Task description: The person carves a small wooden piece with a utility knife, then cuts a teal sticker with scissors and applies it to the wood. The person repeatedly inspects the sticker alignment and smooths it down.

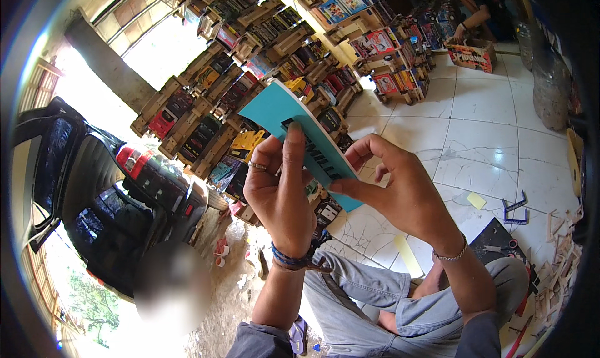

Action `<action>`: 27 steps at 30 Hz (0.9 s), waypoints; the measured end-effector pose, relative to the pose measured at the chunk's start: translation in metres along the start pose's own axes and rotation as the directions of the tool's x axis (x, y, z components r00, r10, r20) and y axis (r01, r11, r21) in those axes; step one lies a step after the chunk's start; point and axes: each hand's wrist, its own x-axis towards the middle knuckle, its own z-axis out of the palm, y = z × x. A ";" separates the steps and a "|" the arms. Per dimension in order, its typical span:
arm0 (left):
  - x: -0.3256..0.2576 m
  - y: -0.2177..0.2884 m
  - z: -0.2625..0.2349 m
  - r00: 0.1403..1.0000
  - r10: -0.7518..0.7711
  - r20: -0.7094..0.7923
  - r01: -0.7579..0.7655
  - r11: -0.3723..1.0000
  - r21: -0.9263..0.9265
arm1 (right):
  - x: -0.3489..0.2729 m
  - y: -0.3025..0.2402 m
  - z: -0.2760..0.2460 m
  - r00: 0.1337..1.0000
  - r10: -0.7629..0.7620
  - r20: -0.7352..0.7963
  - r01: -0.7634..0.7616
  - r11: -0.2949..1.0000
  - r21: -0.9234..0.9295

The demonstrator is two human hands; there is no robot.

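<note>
A teal rectangular panel [267, 110] with black lettering and a thin white edge is held up before me at a slant. My left hand [275, 195] grips it from the lower left, the thumb lying flat on its printed face and the other fingers curled behind. At the panel's lower right end, my right hand [403, 192] pinches the edge between thumb and index finger; its remaining fingers are bent. Both hands hide parts of the panel. Below them are my crossed legs in grey trousers [375, 295].
Wooden racks [187, 123] with boxed goods and toy-like vehicles stand ahead. A person's hand [460, 31] is by a printed box [470, 56] at the far right. A dark mat [497, 240], purple bracket-like pieces [515, 211] and wood scraps [559, 267] lie right. An opened vehicle [119, 214] stands left.
</note>
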 end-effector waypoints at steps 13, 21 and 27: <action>0.012 -0.002 -0.003 0.997 0.067 -0.037 -0.064 0.995 0.071 | 0.004 0.010 0.005 0.999 -0.006 0.051 0.002 0.998 0.065; 0.011 -0.003 -0.001 0.993 0.107 -0.042 -0.102 0.988 0.118 | 0.004 0.015 0.007 0.999 -0.051 0.006 0.051 0.999 0.015; 0.010 -0.004 0.000 0.991 0.128 -0.045 -0.122 0.985 0.122 | 0.003 0.015 0.008 0.998 -0.059 0.018 0.059 0.998 -0.021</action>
